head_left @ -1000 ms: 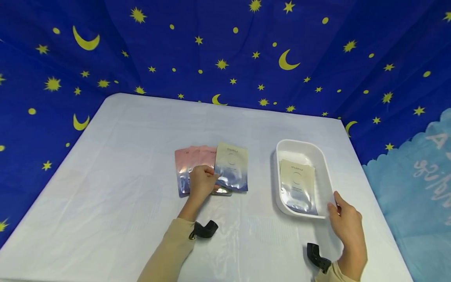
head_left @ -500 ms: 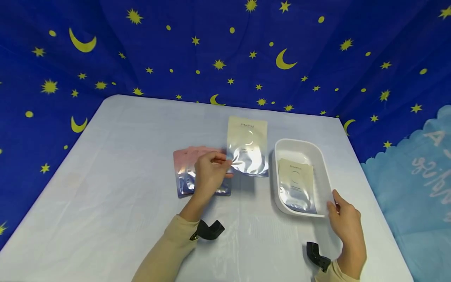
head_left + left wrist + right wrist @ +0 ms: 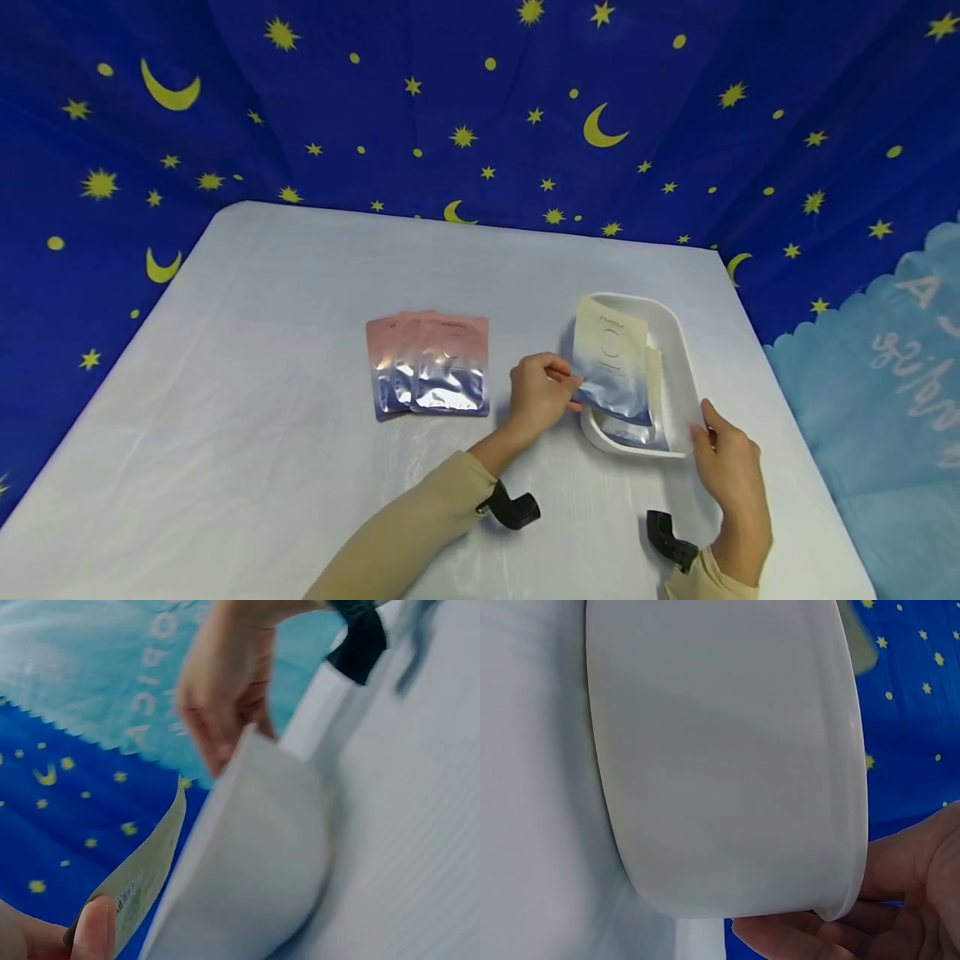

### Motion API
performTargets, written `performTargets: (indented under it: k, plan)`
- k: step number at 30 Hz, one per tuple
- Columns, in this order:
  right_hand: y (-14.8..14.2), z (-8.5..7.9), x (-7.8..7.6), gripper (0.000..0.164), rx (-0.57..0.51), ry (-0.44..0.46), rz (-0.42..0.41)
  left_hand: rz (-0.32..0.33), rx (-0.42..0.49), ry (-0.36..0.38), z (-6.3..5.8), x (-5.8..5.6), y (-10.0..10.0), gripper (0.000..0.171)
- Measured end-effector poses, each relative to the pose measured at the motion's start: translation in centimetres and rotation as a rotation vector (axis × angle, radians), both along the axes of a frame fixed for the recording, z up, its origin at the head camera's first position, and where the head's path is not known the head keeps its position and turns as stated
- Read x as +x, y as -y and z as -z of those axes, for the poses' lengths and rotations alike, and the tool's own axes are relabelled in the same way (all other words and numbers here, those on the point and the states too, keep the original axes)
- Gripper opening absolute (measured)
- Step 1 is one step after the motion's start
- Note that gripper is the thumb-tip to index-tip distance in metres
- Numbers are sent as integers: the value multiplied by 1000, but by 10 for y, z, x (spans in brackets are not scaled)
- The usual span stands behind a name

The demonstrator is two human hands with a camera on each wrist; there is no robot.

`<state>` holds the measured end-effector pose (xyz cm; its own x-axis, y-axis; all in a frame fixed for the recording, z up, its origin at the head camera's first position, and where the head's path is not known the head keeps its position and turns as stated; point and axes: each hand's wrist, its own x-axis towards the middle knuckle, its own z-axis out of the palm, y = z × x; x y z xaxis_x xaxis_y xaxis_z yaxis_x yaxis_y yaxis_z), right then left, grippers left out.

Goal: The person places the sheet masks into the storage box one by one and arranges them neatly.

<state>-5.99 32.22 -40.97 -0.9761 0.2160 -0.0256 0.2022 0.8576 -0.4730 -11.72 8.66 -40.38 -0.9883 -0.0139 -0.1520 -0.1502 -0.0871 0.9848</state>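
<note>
Head view, left hand [image 3: 542, 392]: pinching the cream packet [image 3: 611, 358] at its edge, which is hanging tilted over the tray [image 3: 682, 400].
Head view, right hand [image 3: 727, 458]: gripping the tray's near right corner.
Head view, lower packet [image 3: 637, 436]: lying inside the tray; pink packets [image 3: 450, 367] are lying fanned, well apart.
Left wrist view, cream packet: curving from the pinch.
Right wrist view, rim: sitting between the right hand's fingers.
Risk: a low approach could be snagging the cream packet on the rim; early release could be leaving it crooked.

Left forearm [image 3: 408, 533] slanting inward, left fingers [image 3: 552, 362] pinching; right forearm [image 3: 711, 577] mostly unseen, right fingers [image 3: 717, 419] gripping.
</note>
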Motion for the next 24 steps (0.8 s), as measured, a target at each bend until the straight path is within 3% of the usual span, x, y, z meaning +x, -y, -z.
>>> performTargets:
  k: [4, 8, 10, 18, 24]
  plan:
    - [3, 0, -1, 45, 6, -20, -3, 15, -34, 7, 12, 3, -12, 8]
    - [4, 0, -2, 45, 2, -42, -10, 37, -96, -47, 16, 5, -15, 11]
    - [3, 1, -1, 45, -7, -48, -12, 55, -112, -74, 15, 6, -14, 12]
    - [3, 1, -1, 45, -21, -11, 10, 143, -178, -67, 11, 11, -5, 37]
    - [0, 0, 1, 45, -21, -16, 9, 190, -260, -69, 5, 14, 20, 48]
